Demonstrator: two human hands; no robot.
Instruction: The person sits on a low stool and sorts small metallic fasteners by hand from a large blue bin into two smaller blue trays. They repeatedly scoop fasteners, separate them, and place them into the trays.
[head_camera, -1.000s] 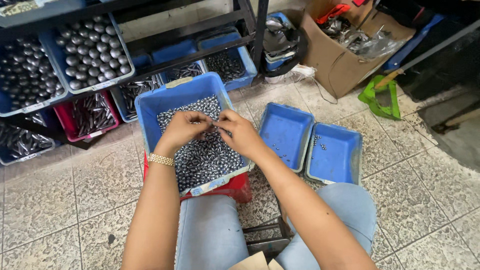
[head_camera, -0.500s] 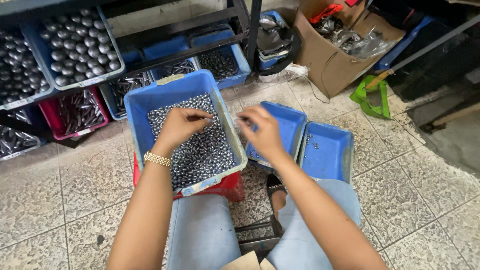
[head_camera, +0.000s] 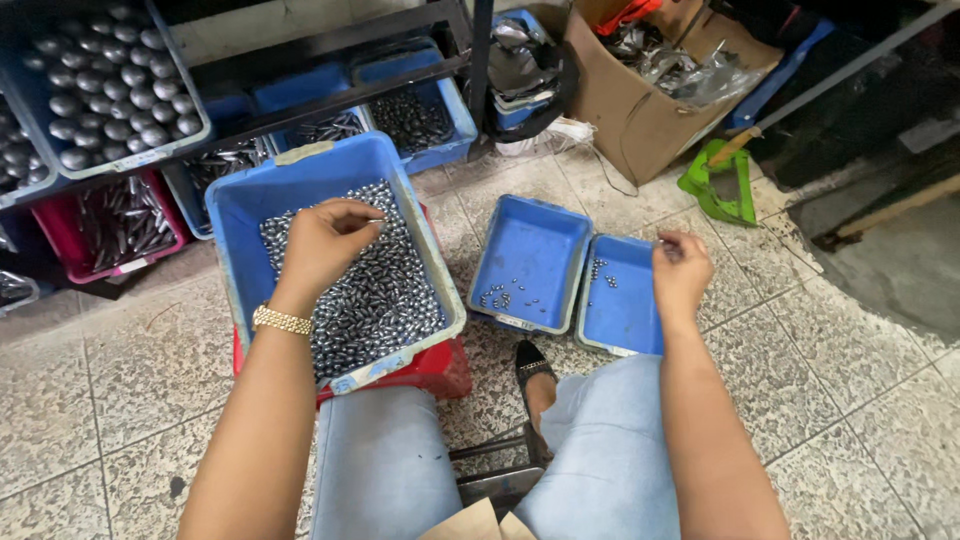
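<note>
Left hand (head_camera: 325, 240) pinches small metal pieces (head_camera: 375, 290) in the big bin (head_camera: 240, 215); right hand (head_camera: 680, 272) grips one over the small tray (head_camera: 625, 310) — a loose grip could drop it on the floor.

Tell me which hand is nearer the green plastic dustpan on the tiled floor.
Right. The right hand hovers over the rightmost small blue tray, left of and below the dustpan; the left hand is far left, over the large bin of metal pieces.

Soft, even light from above leaves faint shadows under both hands, small glints on the shiny grey metal pellets (head_camera: 375, 290), and dim, wide-angle-bent edges beyond them.
</note>
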